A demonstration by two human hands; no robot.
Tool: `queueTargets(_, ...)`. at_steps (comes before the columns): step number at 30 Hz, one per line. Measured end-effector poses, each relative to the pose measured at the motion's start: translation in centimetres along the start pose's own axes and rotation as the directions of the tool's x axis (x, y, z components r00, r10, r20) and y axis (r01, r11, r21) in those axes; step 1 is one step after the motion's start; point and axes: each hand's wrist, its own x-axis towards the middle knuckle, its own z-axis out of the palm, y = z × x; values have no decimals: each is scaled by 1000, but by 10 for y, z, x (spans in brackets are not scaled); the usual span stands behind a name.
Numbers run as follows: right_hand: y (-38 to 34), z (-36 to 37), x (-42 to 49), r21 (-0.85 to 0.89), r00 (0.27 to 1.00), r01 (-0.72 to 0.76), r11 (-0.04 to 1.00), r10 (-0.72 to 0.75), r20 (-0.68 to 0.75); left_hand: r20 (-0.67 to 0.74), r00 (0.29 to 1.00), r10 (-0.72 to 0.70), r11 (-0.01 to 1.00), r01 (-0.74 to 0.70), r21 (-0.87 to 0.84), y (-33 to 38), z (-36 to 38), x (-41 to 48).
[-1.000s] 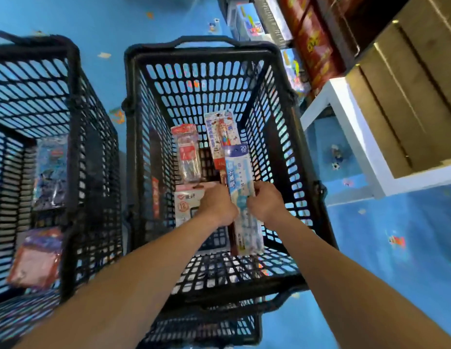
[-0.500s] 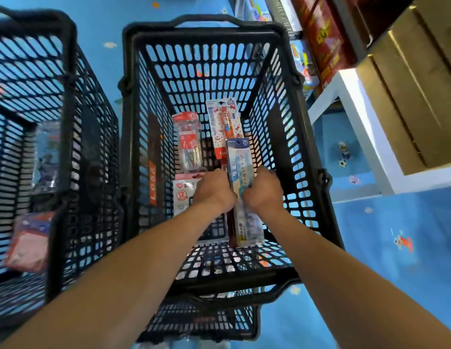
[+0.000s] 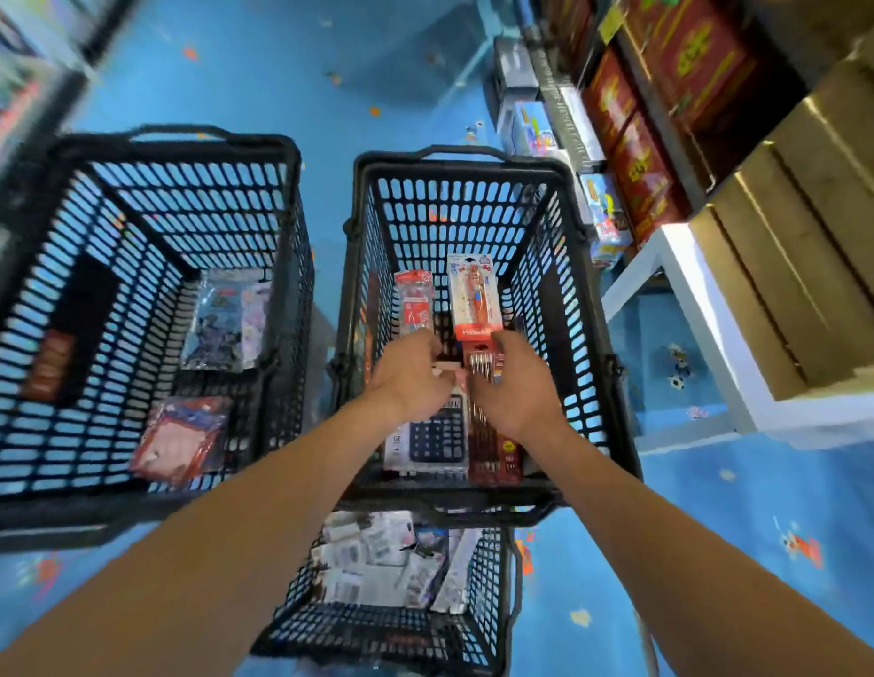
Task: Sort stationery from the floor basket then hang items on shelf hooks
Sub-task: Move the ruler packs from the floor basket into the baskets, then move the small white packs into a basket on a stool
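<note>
A glossy blue floor (image 3: 327, 66) with cartoon motifs meets a white stand (image 3: 698, 295) bearing wooden crates (image 3: 816, 237) at right

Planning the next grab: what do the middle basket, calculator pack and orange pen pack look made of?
Middle basket: rigid black plastic, matte, going by its moulded slotted walls.
Calculator pack: dark plastic-looking keypad on white card; any clear cover is too blurred to tell.
Orange pen pack: printed card, seemingly with a glossy clear blister over the pen.
</note>
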Motion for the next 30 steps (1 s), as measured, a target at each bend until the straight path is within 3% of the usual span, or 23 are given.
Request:
queueTargets(10, -49, -8, -102, 42, 990, 87, 995, -82, -118, -21, 984, 178, 978, -180, -102, -8, -38, -98)
queueTargets(16, -70, 2, -175, 56, 956, 221, 974, -205, -210, 78, 956, 283, 946, -265, -184, -25, -56, -169)
queueTargets(23, -50, 34, -222, 24, 973, 215, 976, -212, -87, 279, 939, 199, 978, -171, -122, -65, -41, -205)
queueTargets(26, -23, 66, -226, 61, 994, 106, 992, -107, 8, 256, 959, 122, 992, -109, -63, -99, -5, -201)
queueTargets(30, 34, 135, -227, 60, 992, -37, 998, 29, 119, 266, 962, -69, 997, 74, -11, -168, 68, -186)
